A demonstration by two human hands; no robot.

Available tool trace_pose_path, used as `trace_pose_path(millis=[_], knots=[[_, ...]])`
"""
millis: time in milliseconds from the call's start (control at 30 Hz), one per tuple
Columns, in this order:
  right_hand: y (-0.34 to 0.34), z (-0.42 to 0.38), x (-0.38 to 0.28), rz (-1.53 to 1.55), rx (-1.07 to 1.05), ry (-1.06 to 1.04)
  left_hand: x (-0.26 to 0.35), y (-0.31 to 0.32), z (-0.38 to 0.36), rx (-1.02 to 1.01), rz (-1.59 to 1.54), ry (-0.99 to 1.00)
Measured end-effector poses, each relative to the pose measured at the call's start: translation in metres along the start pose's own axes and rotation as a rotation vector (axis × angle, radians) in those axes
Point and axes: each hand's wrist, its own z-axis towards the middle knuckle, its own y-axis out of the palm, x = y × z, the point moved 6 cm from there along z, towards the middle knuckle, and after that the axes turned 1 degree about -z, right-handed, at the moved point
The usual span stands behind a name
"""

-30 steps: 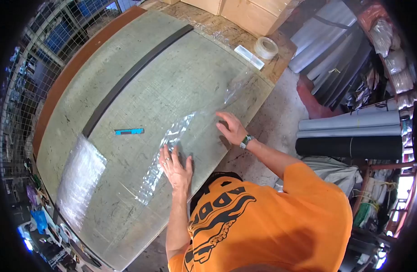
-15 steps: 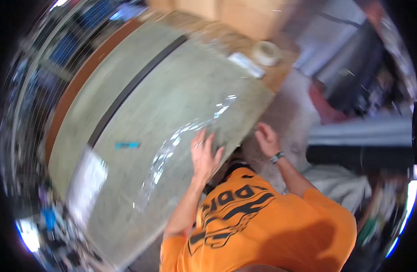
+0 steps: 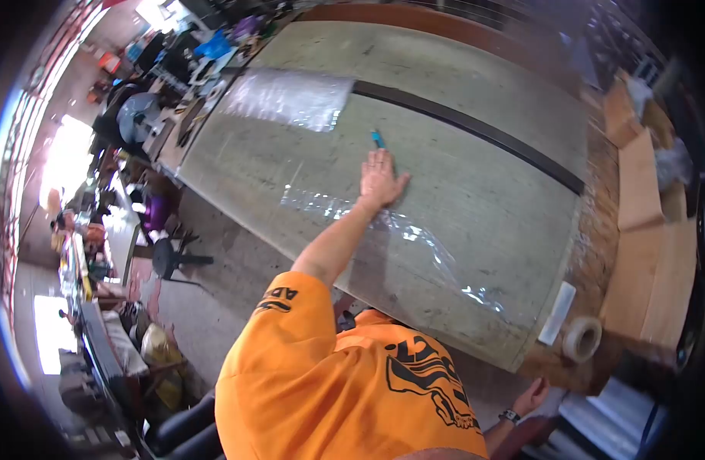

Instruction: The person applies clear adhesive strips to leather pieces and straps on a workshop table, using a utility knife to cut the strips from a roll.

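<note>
My left hand (image 3: pixel 380 181) reaches over the large greyish-green table (image 3: pixel 475 184), its fingertips at the near end of a small teal tool (image 3: pixel 377 139). Whether the fingers grip the tool cannot be made out. A strip of clear plastic (image 3: pixel 421 237) lies across the table under my left forearm. Past the table's near edge, low on the right, my right hand (image 3: pixel 532 396) hangs beside my body, its fingers small and indistinct.
A dark flat bar (image 3: pixel 467 126) crosses the table, with a clear plastic sheet (image 3: pixel 299 100) at its left end. At the right are a tape roll (image 3: pixel 582 339), a white strip (image 3: pixel 557 313) and cardboard boxes (image 3: pixel 647 268). A black stool (image 3: pixel 165 259) stands left.
The view has swung left. My left hand has moved from near the plastic strip out to the teal tool. My right hand is now lower, by my side.
</note>
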Motion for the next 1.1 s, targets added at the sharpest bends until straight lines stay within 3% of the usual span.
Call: trace_pose_path(millis=[133, 267, 367, 400, 467, 600, 700, 867, 1000, 1100], knots=[[0.027, 0.025, -0.095, 0.003, -0.013, -0.064, 0.029, 0.027, 0.018, 0.074, -0.044, 0.049], [0.073, 0.01, -0.12, 0.003, -0.183, -0.2, 0.053, 0.038, 0.057, 0.141, -0.203, 0.012], [0.092, -0.021, -0.152, -0.012, -0.206, -0.082, 0.09, 0.024, 0.042, 0.282, -0.356, 0.02], [0.096, -0.025, -0.157, -0.029, -0.211, -0.082, 0.111, 0.017, 0.026, 0.281, -0.406, 0.104], [0.093, -0.043, -0.16, -0.069, -0.218, -0.055, 0.159, 0.013, -0.021, 0.102, -0.599, 0.333], [0.08, -0.056, -0.146, 0.046, -0.204, 0.003, 0.261, 0.048, -0.151, -0.345, -0.618, 0.812], [0.071, -0.061, -0.153, 0.073, -0.147, 0.099, 0.307, 0.048, -0.196, -0.486, -0.633, 0.953], [0.065, -0.046, -0.114, 0.265, -0.169, 0.243, 0.385, 0.056, -0.21, -0.478, -0.542, 0.977], [0.072, -0.021, -0.087, 0.374, -0.242, 0.36, 0.444, 0.106, -0.215, -0.374, -0.371, 0.901], [0.08, 0.012, -0.059, 0.534, -0.462, 0.315, 0.474, 0.137, -0.217, -0.321, -0.183, 0.857]])
